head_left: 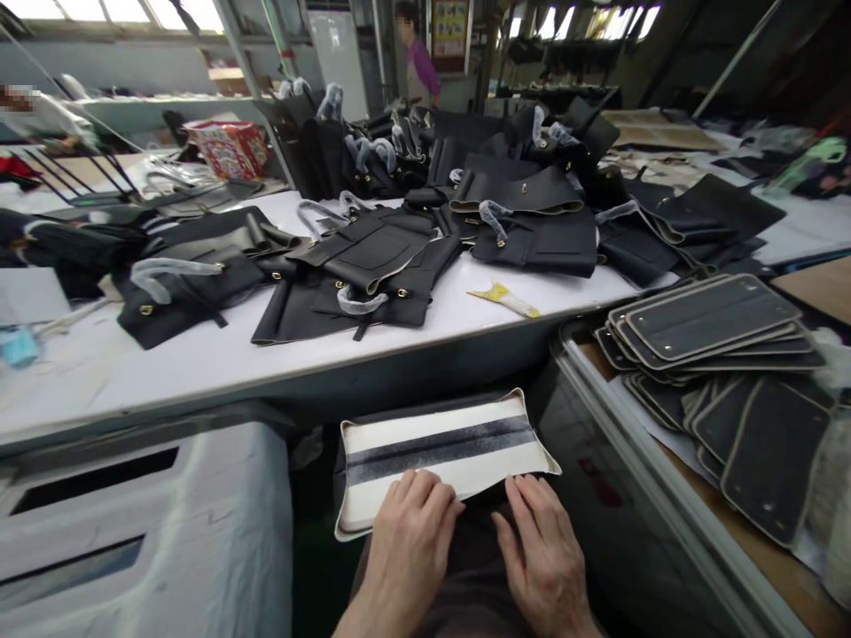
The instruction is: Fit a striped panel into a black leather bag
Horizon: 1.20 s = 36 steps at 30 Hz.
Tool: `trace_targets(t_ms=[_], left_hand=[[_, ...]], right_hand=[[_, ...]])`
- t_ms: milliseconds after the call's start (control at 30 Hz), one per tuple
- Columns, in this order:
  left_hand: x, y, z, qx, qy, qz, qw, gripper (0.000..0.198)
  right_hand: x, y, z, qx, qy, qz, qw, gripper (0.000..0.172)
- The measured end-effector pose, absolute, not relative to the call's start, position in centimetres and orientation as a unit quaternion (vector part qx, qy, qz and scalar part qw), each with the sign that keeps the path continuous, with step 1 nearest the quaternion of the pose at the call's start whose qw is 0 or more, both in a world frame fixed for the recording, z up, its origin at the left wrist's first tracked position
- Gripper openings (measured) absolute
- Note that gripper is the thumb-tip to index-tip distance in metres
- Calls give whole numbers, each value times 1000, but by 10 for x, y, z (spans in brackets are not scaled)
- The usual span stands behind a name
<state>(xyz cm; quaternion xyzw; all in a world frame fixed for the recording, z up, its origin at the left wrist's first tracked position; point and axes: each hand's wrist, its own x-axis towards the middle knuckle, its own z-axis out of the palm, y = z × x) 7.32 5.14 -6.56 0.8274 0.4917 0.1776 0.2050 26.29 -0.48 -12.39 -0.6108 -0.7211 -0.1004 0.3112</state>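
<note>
A white panel [439,492] with a dark lengthwise stripe lies over the person's lap, its raised rim curling at the corners and dark material showing behind its far edge. The left hand [413,532] covers part of the near edge, fingers bunched close together; whether it pinches the rim I cannot tell. The right hand [542,540] has its fingertips at the near edge towards the right corner, thumb held apart from the fingers in a moderate gap.

Close on both sides the space is hemmed in: on the left by a pale, cloth-like cover [245,523] with two dark slots, on the right by a dark-sided case [598,478] with a metal rail. Dark boards [714,319] with pale edges and small studs are piled unevenly on the right, some fanned and overlapping.

Beyond the panel, the front edge of a white worktop [199,377] runs across. A yellow-and-white tube [505,299] lies near that edge, in front of heaped black bags [386,257], many with handles in clear wrapping. Farther left stand a red patterned box [230,149] and, near the worktop's left end, a blue item [19,347]. A person in a purple sleeve [424,66] is in the background.
</note>
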Motion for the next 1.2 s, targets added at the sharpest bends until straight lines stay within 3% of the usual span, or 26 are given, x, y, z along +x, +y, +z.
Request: trace_targets(t_ms=[133, 300, 567, 833, 900, 1200], left_hand=[[63, 48, -68, 823, 515, 174, 163, 11], [56, 47, -71, 822, 512, 151, 201, 9], [59, 53, -72, 798, 547, 152, 204, 22], [55, 57, -68, 770, 563, 183, 238, 6], [42, 57, -64, 765, 551, 218, 252, 14], [-17, 44, -69, 796, 516, 248, 198, 4]], right_hand=[[253, -5, -129, -589, -735, -86, 326, 41], [246, -6, -134, -572, -746, -75, 332, 44], [230, -3, -130, -538, -769, -75, 337, 52], [213, 3, -131, -505, -791, -81, 335, 53], [212, 4, -131, -506, -793, -86, 330, 53], [211, 1, -135, -509, -799, -96, 305, 53]])
